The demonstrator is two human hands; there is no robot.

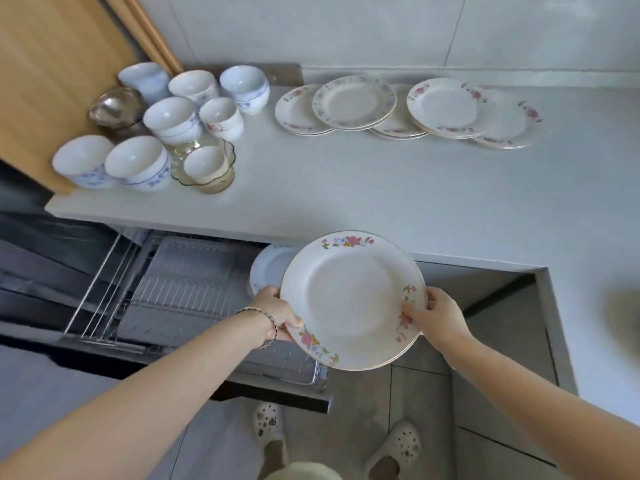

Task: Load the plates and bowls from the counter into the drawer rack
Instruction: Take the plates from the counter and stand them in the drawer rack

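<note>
- My left hand [277, 313] grips the left rim of the floral plate [349, 299], fingers curled round the edge.
- My right hand [440, 317] pinches the opposite rim, thumb on the face.
- Under my left fingers sits the drawer rack [180, 292], with a racked plate [268, 271] just beyond them.
- Well past my fingertips, the counter [346, 188] bears stacked plates [353, 102] and bowls [173, 116].

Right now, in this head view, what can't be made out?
All in the head view.
The racked plate: mostly hidden by the held plate and the counter edge.
The left hand and right hand: fingers beneath the held plate, hidden by it.
The counter plates: overlapping, so the count per pile is unclear.
The blurred object at the right edge: cut off, unidentifiable.
</note>
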